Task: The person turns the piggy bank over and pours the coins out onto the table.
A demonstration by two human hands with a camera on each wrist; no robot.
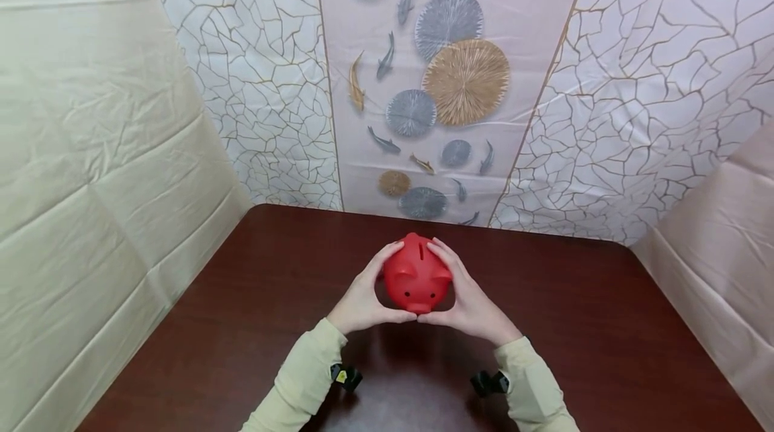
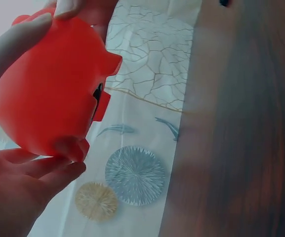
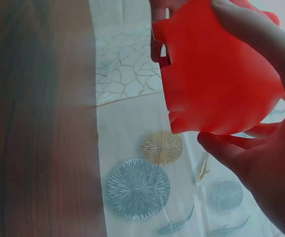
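A red piggy bank is held between both hands over the dark table, its snout and two black eyes turned to the wearer and its coin slot on top. My left hand grips its left side, fingers curved along the upper flank and thumb below the snout. Mirroring it, my right hand grips the other side, and the two thumb tips meet under the snout. In the left wrist view, fingers and thumb span the piggy bank. The right wrist view shows the same hold on the piggy bank.
A glossy dark brown table spreads beneath the hands. Behind it hangs a patterned cloth with fish and round leaf prints. Cream cloth walls the left, and more cloth stands at the right. Each wrist carries a small black camera.
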